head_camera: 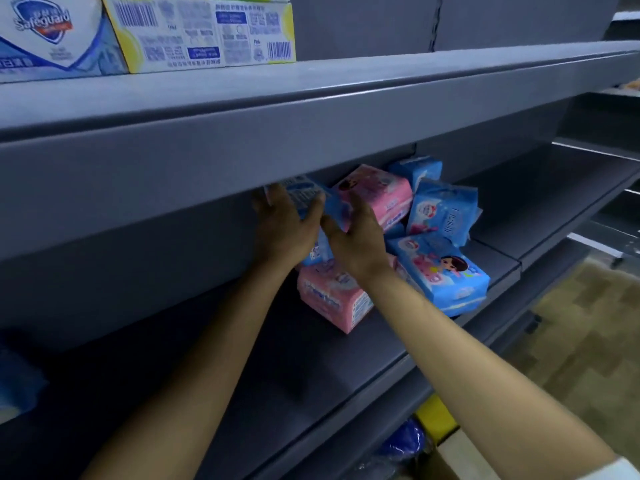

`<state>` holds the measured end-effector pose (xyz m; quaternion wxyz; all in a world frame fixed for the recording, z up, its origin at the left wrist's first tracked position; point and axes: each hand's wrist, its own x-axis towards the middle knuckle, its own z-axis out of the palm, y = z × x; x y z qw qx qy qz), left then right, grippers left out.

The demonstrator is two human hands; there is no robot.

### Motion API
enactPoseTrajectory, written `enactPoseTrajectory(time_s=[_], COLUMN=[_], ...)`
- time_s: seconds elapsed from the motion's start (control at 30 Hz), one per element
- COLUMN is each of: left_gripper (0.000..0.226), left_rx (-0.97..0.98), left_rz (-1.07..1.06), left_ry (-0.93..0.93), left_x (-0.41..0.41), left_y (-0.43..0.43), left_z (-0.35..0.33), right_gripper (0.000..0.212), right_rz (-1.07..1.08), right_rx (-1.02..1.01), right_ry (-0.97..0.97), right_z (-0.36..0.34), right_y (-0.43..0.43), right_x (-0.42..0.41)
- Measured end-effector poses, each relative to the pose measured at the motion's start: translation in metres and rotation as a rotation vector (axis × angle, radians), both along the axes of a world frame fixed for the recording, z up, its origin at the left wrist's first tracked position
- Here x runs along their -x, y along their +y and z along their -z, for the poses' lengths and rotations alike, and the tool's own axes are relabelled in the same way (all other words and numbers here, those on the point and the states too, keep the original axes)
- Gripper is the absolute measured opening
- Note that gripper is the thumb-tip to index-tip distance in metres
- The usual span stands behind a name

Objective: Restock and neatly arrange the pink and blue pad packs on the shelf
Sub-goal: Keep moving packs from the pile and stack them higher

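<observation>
A loose heap of pink and blue pad packs lies on the grey middle shelf. My left hand and my right hand hold a blue pack between them, raised just under the upper shelf's lip. My left thumb curls over its front and my right fingers lie along its side. Behind it a pink pack leans. Below my wrists sits another pink pack. A blue pack lies flat at the right, with two more blue packs behind it.
The upper shelf overhangs the heap and carries Safeguard soap boxes at the left. A blurred blue item sits at the far left of the middle shelf. Below, a cardboard box with blue goods stands on the patterned floor.
</observation>
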<state>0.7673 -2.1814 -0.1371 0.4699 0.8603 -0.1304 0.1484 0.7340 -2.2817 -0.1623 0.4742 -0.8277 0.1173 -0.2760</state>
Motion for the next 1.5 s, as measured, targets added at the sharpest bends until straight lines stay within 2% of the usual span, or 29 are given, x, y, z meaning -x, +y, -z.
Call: enactPoseTrajectory(time_s=[0.13,0.27,0.37,0.43,0.6,0.77,0.9,1.03,1.17,1.3,1.4,1.47,1.5], left_gripper=[0.081,0.078,0.054,0.048,0.049,0.064,0.064,0.044,0.063,0.074,0.054,0.024,0.017], left_rx=[0.092,0.281,0.334,0.332,0.379,0.415,0.457,0.498,0.530,0.559,0.666,0.750,0.767], left_rz=[-0.037,-0.017,0.030,0.031,0.059,0.072,0.093,0.122,0.157,0.215,0.285,0.268,0.224], left_ry=[0.136,0.305,0.401,0.431,0.400,0.324,0.242,0.237,0.198,0.190,0.208,0.263,0.272], left_x=[-0.019,-0.032,-0.036,-0.037,-0.028,-0.013,0.000,0.013,0.032,0.051,0.064,0.071,0.072], left_y=[-0.008,-0.011,-0.013,-0.013,-0.017,-0.015,-0.012,-0.008,-0.008,-0.005,-0.003,-0.001,0.000], left_z=[-0.008,-0.001,0.006,0.008,0.009,0.015,0.022,0.027,0.033,0.043,0.043,0.037,0.036], right_gripper=[0.068,0.063,0.049,0.038,0.028,0.027,0.037,0.051,0.057,0.067,0.072,0.064,0.057], right_rz=[-0.081,-0.139,-0.137,-0.141,-0.164,-0.229,-0.268,-0.271,-0.281,-0.272,-0.294,-0.326,-0.354], right_rx=[-0.084,-0.228,-0.353,-0.447,-0.558,-0.587,-0.564,-0.592,-0.570,-0.423,-0.370,-0.438,-0.501], right_ry=[0.029,0.061,0.073,0.099,0.122,0.051,-0.013,-0.103,-0.179,-0.162,-0.153,-0.142,-0.143], right_z=[-0.007,-0.006,-0.009,-0.010,-0.008,0.002,0.013,0.019,0.023,0.028,0.032,0.031,0.029], right_y=[0.003,0.009,0.009,0.008,0.006,0.005,0.005,0.002,-0.008,-0.018,-0.022,-0.023,-0.024], right_x=[-0.018,-0.025,-0.026,-0.029,-0.027,-0.016,-0.006,0.008,0.024,0.033,0.041,0.047,0.050])
